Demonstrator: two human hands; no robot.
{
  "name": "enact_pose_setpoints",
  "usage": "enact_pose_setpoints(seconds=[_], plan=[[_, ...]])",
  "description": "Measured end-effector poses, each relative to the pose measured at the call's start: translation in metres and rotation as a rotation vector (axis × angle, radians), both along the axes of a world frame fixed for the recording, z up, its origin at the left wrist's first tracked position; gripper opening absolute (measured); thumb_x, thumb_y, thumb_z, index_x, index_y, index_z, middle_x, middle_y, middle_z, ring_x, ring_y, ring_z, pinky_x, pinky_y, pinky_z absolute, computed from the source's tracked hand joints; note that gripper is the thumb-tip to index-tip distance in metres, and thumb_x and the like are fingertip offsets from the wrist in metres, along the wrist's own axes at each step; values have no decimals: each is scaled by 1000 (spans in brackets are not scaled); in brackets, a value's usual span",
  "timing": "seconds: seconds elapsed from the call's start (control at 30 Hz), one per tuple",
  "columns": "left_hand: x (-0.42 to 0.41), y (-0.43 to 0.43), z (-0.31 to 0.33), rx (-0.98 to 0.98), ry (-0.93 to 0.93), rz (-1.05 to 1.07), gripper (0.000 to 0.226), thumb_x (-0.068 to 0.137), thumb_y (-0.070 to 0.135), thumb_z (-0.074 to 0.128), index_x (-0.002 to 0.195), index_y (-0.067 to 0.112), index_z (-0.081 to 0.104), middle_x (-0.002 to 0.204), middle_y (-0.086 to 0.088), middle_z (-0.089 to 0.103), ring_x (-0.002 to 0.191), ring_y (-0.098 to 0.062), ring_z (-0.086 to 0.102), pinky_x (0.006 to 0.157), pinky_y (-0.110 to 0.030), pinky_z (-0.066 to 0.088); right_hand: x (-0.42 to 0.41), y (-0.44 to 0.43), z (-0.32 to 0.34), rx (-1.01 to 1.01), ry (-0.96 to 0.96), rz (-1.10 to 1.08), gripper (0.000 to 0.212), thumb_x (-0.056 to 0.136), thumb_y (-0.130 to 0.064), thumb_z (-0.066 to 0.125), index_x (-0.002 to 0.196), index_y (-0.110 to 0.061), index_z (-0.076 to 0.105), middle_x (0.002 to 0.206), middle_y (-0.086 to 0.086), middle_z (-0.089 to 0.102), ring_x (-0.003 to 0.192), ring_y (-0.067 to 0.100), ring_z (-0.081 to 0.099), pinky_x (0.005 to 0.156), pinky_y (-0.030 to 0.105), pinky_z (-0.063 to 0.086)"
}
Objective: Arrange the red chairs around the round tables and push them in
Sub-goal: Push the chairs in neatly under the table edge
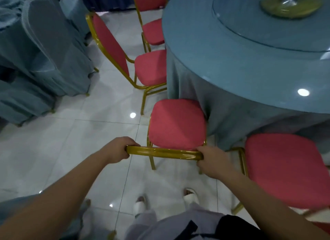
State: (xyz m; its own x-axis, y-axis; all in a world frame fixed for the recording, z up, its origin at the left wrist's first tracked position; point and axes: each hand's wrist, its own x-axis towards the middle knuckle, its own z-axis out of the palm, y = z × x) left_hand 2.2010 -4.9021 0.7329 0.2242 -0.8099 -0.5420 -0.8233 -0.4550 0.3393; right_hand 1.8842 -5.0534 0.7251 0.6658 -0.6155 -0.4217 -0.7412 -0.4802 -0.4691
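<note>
Hands grip chair rail [164,152]: left hand [117,150], right hand [212,162]; four red chairs [176,123], one round table [232,61].

centre chair [176,123]: red seat, gold frame, upright, seat front touching the blue cloth of the round table [232,61]. second chair [150,68] at its 11 o'clock, third chair [153,33] at 12, fourth chair [285,168] at 4.

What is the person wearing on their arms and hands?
Nothing that shows. The left arm and right arm are bare, with no sleeves on them. The left hand and right hand have no gloves. I see no watch, bracelet or ring, though the picture is slightly blurry.
</note>
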Motion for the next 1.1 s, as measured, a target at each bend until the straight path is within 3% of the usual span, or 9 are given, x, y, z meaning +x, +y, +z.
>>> enact_pose_setpoints(seconds=[0.07,0.27,0.47,0.63,0.73,0.8,0.87,0.97,1.1], plan=[[21,-27,-2,-1,12,-51,53,77,-2,73,121,26,69,115,6,64,104,-11,56,90,-22,41,9,6,2,-27,14,-107,24,82,-13,56,103,-21,65,96,-1,65,92,22,62,85,36,48],[62,-91,-3,-129,36,-147,44,82,-7,61,114,22,72,102,2,65,94,-14,56,81,-26,40,44,34,6,-28,35,-417,5,81,-12,57,82,-16,59,78,3,63,79,27,63,69,34,51],[86,-111,6,-152,25,-369,23,86,2,52,91,13,72,92,-6,68,89,-25,63,80,-40,52,82,75,16,12,31,-703,2,78,-19,65,76,-18,65,73,2,66,73,23,64,70,36,54],[116,-104,8,-113,-57,-550,24,82,3,54,79,23,68,76,1,62,75,-20,60,57,-29,41,115,114,21,86,34,-750,15,77,-12,59,69,-23,65,62,-5,59,67,20,61,59,30,42],[144,-100,6,-92,-92,-629,24,82,6,57,86,25,71,79,1,64,76,-20,62,61,-31,49,138,134,20,112,-27,-750,24,76,-17,59,66,-39,65,60,-11,59,65,15,60,61,32,45],[163,-102,4,-85,-97,-662,26,84,9,57,94,26,73,86,1,67,81,-21,63,70,-36,55,153,141,17,77,-38,-735,27,78,-18,60,76,-43,67,76,-16,65,78,13,61,73,38,52],[180,-106,4,-93,-80,-670,28,85,13,58,101,30,74,89,2,69,82,-19,63,73,-36,56,167,136,17,35,4,-714,32,81,-15,63,103,-37,70,104,-13,65,101,16,58,90,45,50],[205,-122,1,-81,-31,-684,32,86,15,60,107,35,73,94,5,69,83,-16,62,72,-32,54,187,113,28,307,7,-666,45,83,-15,69,122,-36,61,107,-7,63,101,13,58,89,34,49],[263,-135,-2,0,272,-525,54,81,9,66,126,39,62,115,17,56,102,-6,53,79,-17,44,240,62,60,533,-93,-518,59,71,-67,74,125,-55,55,122,-25,58,111,-6,54,84,14,42]])
